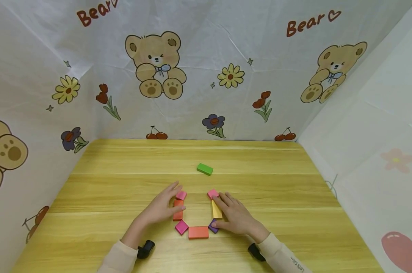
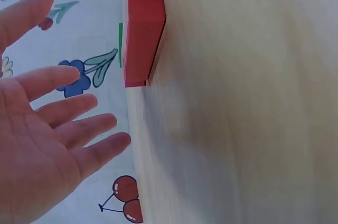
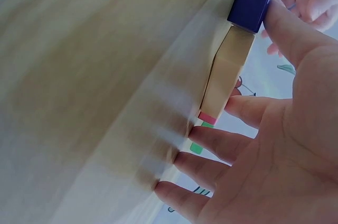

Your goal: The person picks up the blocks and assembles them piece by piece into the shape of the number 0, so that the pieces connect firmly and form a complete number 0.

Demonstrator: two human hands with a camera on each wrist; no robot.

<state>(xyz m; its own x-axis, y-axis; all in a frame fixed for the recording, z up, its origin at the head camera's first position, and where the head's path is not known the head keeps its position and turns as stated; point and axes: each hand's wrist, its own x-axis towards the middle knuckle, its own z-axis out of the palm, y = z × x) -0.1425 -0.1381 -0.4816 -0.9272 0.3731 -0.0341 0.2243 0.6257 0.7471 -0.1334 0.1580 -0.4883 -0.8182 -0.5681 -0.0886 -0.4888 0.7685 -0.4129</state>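
Note:
Small colored blocks form a U shape on the table. Its left side has a pink block point(image 1: 181, 195), an orange-red block point(image 1: 177, 215) and a magenta block point(image 1: 181, 227). Another orange-red block point(image 1: 198, 232) lies across the bottom. On the right are a purple block point(image 1: 212, 227), a yellow block point(image 1: 216, 210) and a pink block point(image 1: 212, 193). My left hand point(image 1: 160, 206) hovers by the left side, fingers spread, holding nothing. The thumb of my right hand point(image 1: 237, 215) is at the purple block; its straight index finger reaches the right pink block, other fingertips on the table.
A green block point(image 1: 204, 169) lies apart, farther back on the wooden table point(image 1: 130, 159). A white cloth point(image 1: 199, 45) printed with bears and flowers stands behind and at the sides. Black wrist devices point(image 1: 146, 249) sit under both forearms.

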